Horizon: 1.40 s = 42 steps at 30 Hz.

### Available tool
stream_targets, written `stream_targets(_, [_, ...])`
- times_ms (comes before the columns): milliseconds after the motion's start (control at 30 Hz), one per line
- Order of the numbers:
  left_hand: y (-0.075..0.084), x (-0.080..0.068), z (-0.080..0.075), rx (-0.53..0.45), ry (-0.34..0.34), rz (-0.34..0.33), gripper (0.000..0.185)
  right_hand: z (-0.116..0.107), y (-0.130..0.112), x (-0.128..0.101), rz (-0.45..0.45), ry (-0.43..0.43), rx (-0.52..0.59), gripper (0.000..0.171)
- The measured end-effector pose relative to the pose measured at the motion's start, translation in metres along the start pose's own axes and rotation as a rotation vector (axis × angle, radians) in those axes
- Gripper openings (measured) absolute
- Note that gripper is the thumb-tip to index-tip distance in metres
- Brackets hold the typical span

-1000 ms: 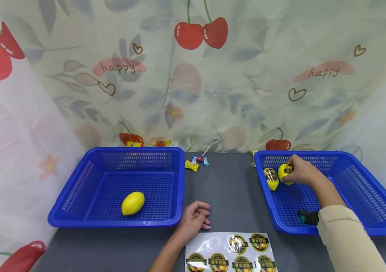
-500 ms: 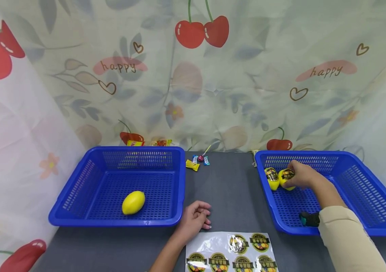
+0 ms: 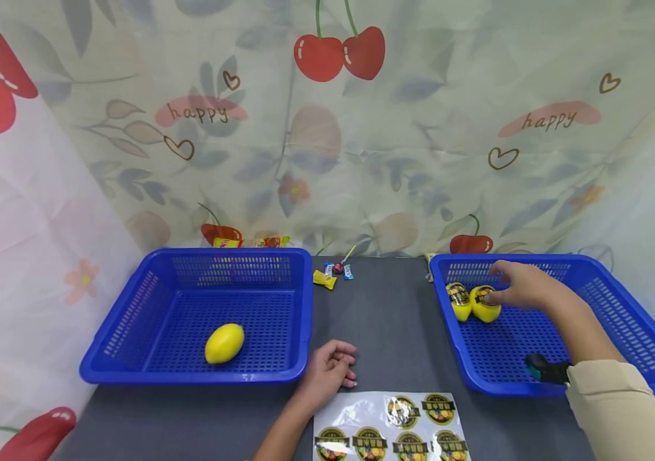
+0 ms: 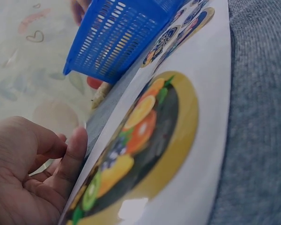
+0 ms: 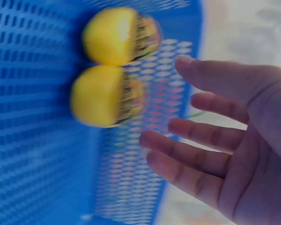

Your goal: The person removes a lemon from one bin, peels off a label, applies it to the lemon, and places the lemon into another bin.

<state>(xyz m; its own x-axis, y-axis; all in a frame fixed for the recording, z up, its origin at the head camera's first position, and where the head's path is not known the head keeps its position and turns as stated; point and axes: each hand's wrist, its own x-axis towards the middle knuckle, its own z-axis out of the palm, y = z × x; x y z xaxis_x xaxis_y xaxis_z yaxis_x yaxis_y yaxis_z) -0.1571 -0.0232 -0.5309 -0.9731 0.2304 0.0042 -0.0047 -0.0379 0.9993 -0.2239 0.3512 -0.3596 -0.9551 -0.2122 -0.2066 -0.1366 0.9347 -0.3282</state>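
Note:
Two lemons with dark round stickers, the left one [image 3: 461, 308] and the right one [image 3: 485, 312], lie side by side in the right blue basket [image 3: 511, 339]. My right hand [image 3: 525, 286] hovers over that basket, just beside the right lemon. In the right wrist view its fingers [image 5: 196, 159] are spread and hold nothing, apart from both lemons [image 5: 100, 96]. My left hand [image 3: 328, 373] rests on the dark table, loosely curled and holding nothing. It lies at the top left edge of a sheet of round fruit stickers [image 3: 385, 416].
A plain lemon [image 3: 225, 343] lies in the left blue basket [image 3: 235, 376]. Small wrapped candies [image 3: 324, 280] and a lollipop [image 3: 339, 267] sit between the baskets at the back. A patterned curtain [image 3: 362, 179] closes off the back and sides.
My right hand has set the stickered lemon down beside the other one, let go of it and drawn back to the right with fingers opened. My left hand has stayed put.

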Motion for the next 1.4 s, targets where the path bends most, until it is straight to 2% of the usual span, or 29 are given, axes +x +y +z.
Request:
stream_targets(133, [0.002, -0.002, -0.001, 0.011, 0.004, 0.011, 0.021, -0.003, -0.034, -0.021, -0.110, 0.075, -0.024, 0.054])
stream_targets(233, [0.002, -0.003, 0.000, 0.015, 0.000, 0.022, 0.021, 0.005, -0.065, -0.045, -0.212, 0.100, 0.018, 0.046])
stream_targets(333, [0.002, -0.003, 0.001, 0.024, -0.009, 0.032, 0.021, 0.029, -0.092, -0.070, -0.319, 0.074, 0.084, 0.036])
stream_targets(433, [0.003, -0.004, 0.004, 0.051, -0.025, 0.052, 0.022, 0.069, -0.107, -0.088, -0.412, 0.015, 0.131, 0.027])
stream_targets(533, [0.005, -0.006, 0.006, 0.106, -0.035, 0.078, 0.024, 0.114, -0.108, -0.094, -0.376, -0.101, 0.180, 0.024])
stream_targets(633, [0.011, -0.010, 0.007, 0.137, -0.042, 0.111, 0.024, 0.147, -0.098, -0.093, -0.264, -0.181, 0.220, 0.027])
stream_targets(667, [0.014, -0.011, 0.008, 0.153, -0.045, 0.121, 0.024, 0.154, -0.094, -0.092, -0.225, -0.187, 0.226, 0.028])
stream_targets(733, [0.021, -0.014, 0.008, 0.168, -0.055, 0.142, 0.023, 0.164, -0.086, -0.089, -0.198, -0.145, 0.229, 0.033])
stream_targets(900, [0.034, -0.019, 0.005, 0.258, -0.125, 0.196, 0.019, 0.177, -0.078, -0.083, -0.174, -0.036, 0.287, 0.042])
stream_targets(1000, [0.040, -0.022, 0.005, 0.325, -0.185, 0.226, 0.018, 0.180, -0.074, -0.081, -0.173, -0.039, 0.342, 0.043])
stream_targets(1100, [0.050, -0.027, 0.001, 0.341, -0.271, 0.217, 0.019, 0.180, -0.069, -0.076, -0.168, -0.073, 0.381, 0.042])
stream_targets(1200, [0.065, -0.037, -0.006, 0.281, -0.393, 0.196, 0.021, 0.179, -0.067, -0.071, -0.158, -0.134, 0.416, 0.042])
stream_targets(1267, [0.079, -0.044, -0.013, 0.222, -0.464, 0.217, 0.022, 0.177, -0.067, -0.068, -0.150, -0.175, 0.436, 0.042])
stream_targets(1333, [0.094, -0.050, -0.023, 0.156, -0.503, 0.280, 0.023, 0.176, -0.068, -0.064, -0.136, -0.213, 0.450, 0.042])
stream_targets(1400, [0.109, -0.055, -0.036, 0.142, -0.476, 0.365, 0.023, 0.175, -0.070, -0.062, -0.113, -0.240, 0.455, 0.043])
